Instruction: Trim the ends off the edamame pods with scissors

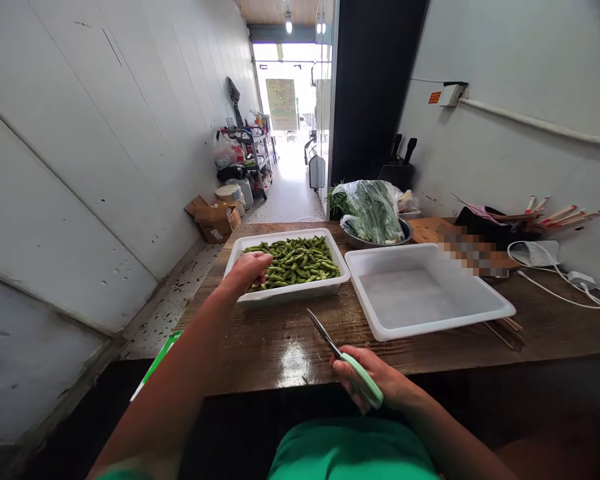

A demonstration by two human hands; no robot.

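Green soybean pods [300, 259] fill a white plastic tray [293, 291] on the wooden table. Over the left part of that tray is my left hand [250, 268], its fingers curled in at the pods; whatever lies between them is hidden. My right hand [363, 373] grips scissors [363, 380] with pale green handles near the table's front edge. Their blades point up and to the left, close together. To the right stands a second white tray [445, 327] with a bare, whitish bottom, apart from both hands.
Behind the trays, a metal bowl [405, 235] holds leafy greens [375, 207] in clear plastic. Wooden skewers [505, 332] lie partly under the right tray. A black container [500, 227] with sticks and a white cable [563, 293] are at the right. A cardboard box [215, 220] stands on the floor.
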